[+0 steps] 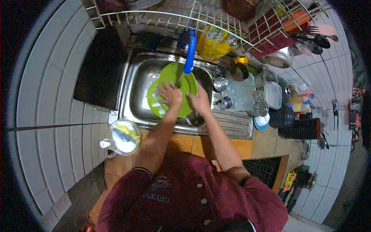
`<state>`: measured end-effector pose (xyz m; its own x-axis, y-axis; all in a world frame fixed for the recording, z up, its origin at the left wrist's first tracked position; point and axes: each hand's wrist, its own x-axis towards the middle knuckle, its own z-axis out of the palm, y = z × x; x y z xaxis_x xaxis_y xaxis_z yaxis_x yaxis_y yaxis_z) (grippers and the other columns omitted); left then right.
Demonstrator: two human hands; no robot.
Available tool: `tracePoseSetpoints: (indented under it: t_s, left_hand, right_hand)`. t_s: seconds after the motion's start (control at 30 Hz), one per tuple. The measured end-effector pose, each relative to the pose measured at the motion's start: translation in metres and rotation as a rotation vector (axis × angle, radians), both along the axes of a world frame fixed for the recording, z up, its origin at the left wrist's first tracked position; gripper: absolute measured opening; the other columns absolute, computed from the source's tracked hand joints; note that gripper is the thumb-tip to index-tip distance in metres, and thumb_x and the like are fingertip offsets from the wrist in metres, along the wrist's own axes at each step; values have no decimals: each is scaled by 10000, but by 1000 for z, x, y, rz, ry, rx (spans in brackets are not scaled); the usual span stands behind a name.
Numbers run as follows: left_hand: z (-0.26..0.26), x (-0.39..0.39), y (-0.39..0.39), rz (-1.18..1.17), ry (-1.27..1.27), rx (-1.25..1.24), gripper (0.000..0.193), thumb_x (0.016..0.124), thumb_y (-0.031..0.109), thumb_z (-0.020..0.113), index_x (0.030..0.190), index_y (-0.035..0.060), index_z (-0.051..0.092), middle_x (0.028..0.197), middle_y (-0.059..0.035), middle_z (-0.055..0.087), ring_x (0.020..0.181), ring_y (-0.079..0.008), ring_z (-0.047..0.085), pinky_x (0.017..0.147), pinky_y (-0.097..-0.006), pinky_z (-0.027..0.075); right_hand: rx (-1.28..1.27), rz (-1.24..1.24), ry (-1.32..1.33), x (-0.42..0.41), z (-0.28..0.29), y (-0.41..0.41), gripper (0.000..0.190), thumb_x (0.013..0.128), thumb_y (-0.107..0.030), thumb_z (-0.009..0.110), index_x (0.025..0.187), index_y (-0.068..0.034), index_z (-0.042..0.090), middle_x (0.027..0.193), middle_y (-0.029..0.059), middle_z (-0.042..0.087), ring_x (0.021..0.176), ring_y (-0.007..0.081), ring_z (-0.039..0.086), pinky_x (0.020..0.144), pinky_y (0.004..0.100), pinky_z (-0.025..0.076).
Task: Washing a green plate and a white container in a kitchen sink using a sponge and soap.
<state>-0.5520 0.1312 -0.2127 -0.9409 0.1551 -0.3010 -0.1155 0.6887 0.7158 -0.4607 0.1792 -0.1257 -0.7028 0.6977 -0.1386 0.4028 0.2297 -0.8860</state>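
My right hand (200, 100) grips the right rim of a lime-green plastic plate (185, 108) over the sink, thumb on its upper face. Fingers spread and slightly blurred, my left hand (171, 94) lies flat against the plate's left part, holding nothing. At the lower left another green rounded piece (156, 101) carries white suds; whether it is a separate plate I cannot tell. Above the plate hangs a blue hose on the tap (190, 55), and a thin stream of water seems to fall from it. The stainless steel sink (137, 95) surrounds all this.
Left of the sink stands a soapy tub (127, 136) with a yellow-and-grey sponge. Washed glassware and metal cups (220, 84) crowd the drainboard (232, 119) at right. Stacked black containers (298, 129) stand beyond. A white wire rack (174, 16) overhangs the back.
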Motion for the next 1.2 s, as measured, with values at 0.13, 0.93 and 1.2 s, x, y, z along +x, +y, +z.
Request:
tracePoseSetpoints:
  t_s: [0.13, 0.93, 1.2]
  left_hand:
    - [-36, 7, 3, -435, 648, 427, 611, 929, 334, 375, 1437, 74, 154, 1487, -216, 78, 1369, -396, 55, 1102, -491, 73]
    - [90, -57, -41, 249, -683, 1352, 308, 977, 200, 368, 1199, 4, 452, 1120, -141, 558, 964, -263, 583, 817, -386, 496]
    - [87, -32, -54, 136, -786, 1279, 503, 963, 408, 366, 1214, -14, 472, 1128, -120, 574, 980, -228, 586, 833, -367, 493]
  right_hand:
    - [269, 176, -47, -22, 5, 7, 406, 763, -73, 588, 1149, -25, 470, 983, 228, 605, 945, 397, 571, 799, 441, 448]
    - [497, 647, 33, -31, 34, 27, 466, 813, -358, 626, 1125, -31, 511, 1101, 187, 527, 1086, 353, 463, 939, 411, 347]
    - [145, -208, 107, 34, -55, 7, 465, 833, -181, 624, 1197, 28, 424, 1139, 218, 515, 1075, 290, 497, 918, 374, 396]
